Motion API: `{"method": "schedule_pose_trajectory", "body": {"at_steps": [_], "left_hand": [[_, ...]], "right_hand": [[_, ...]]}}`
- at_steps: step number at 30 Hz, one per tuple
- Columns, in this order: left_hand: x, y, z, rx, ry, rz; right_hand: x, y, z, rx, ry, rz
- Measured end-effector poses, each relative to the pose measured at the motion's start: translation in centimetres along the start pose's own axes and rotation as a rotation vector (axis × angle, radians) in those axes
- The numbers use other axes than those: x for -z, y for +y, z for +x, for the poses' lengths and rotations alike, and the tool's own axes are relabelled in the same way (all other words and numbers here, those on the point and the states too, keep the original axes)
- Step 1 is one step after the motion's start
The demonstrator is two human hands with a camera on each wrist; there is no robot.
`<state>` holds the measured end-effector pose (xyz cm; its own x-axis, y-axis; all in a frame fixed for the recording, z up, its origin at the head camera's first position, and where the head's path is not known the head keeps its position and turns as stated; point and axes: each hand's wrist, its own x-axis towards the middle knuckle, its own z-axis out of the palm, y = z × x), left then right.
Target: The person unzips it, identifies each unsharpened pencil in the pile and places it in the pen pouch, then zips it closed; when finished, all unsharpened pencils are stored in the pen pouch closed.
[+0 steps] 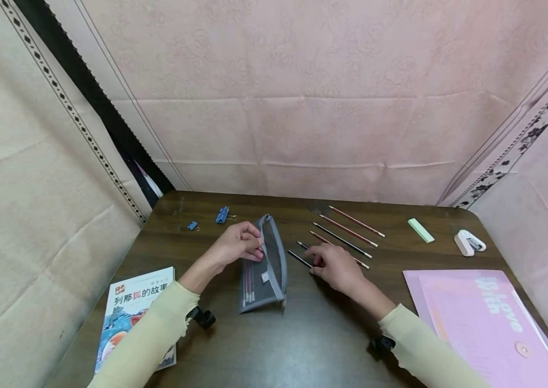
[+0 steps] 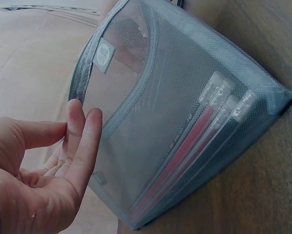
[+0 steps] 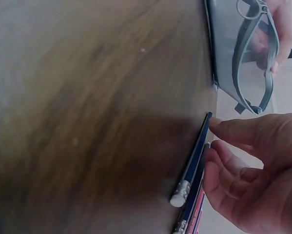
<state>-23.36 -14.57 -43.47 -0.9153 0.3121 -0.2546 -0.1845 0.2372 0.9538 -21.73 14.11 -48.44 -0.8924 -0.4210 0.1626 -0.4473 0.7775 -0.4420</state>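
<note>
A grey mesh pencil pouch [image 1: 260, 288] stands with its zipped mouth gaping, and several eraser-tipped pencils [image 2: 219, 105] show through its mesh. My left hand [image 1: 238, 243] pinches the pouch's rim between thumb and fingers. To the right of the pouch, my right hand [image 1: 339, 268] reaches down over the table with thumb and fingers apart. Its thumb tip is right at the end of a dark blue pencil [image 3: 192, 163], which lies on the table. A second dark pencil [image 3: 187, 214] lies beside it, near the fingertips.
More pencils [image 1: 348, 237] lie in a slanted row beyond my right hand. Further right are a light green bar [image 1: 421, 230], a white stapler [image 1: 467, 242] and pink folders [image 1: 492, 328]. Leftward lie two blue binder clips [image 1: 222, 215] and a book [image 1: 130, 302].
</note>
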Motion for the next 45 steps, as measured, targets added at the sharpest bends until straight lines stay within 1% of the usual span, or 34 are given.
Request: {"method": "schedule_pose_trajectory", "body": {"at_steps": [4,8,11,15,18,22,26,30,33,37,40,43,45], "left_hand": [[0.0,0.0,0.0,-0.001,-0.004,-0.003],[0.0,0.1,-0.1,-0.001,-0.008,0.002],[0.0,0.1,-0.1,-0.001,-0.009,0.006],[0.0,0.1,-0.2,-0.002,-0.007,0.002],[0.0,0.1,-0.1,-0.001,-0.007,-0.002],[0.1,0.1,-0.2,-0.002,-0.006,0.001],[0.1,0.1,-0.1,-0.006,-0.007,0.003],[0.0,0.1,0.0,-0.002,-0.010,0.001],[0.0,0.0,0.1,0.002,-0.007,-0.001],[0.0,-0.1,0.2,-0.005,-0.002,-0.002],[0.0,-0.1,0.3,-0.011,-0.003,-0.001],[-0.1,0.0,0.4,-0.011,-0.006,0.005],[-0.1,0.0,0.4,-0.008,-0.006,0.010]], "right_hand": [[-0.2,0.0,0.0,-0.004,-0.012,-0.066],[-0.2,-0.1,-0.1,0.004,-0.019,-0.075],[-0.2,-0.2,0.0,0.029,-0.021,-0.096],[-0.3,-0.4,0.1,0.036,-0.021,-0.130],[-0.3,-0.5,0.1,0.030,0.016,-0.129],[0.5,-0.9,0.4,0.046,0.103,-0.097],[1.6,-1.5,1.0,0.054,0.172,0.000],[2.2,-1.8,1.4,0.090,0.242,0.154],[2.1,-2.1,1.6,0.127,0.311,0.287],[1.6,-2.9,1.9,0.144,0.395,0.449],[1.3,-3.8,2.0,0.124,0.403,0.540],[1.4,-5.2,2.0,0.103,0.376,0.629],[1.7,-6.3,1.9,0.085,0.354,0.709]]}}
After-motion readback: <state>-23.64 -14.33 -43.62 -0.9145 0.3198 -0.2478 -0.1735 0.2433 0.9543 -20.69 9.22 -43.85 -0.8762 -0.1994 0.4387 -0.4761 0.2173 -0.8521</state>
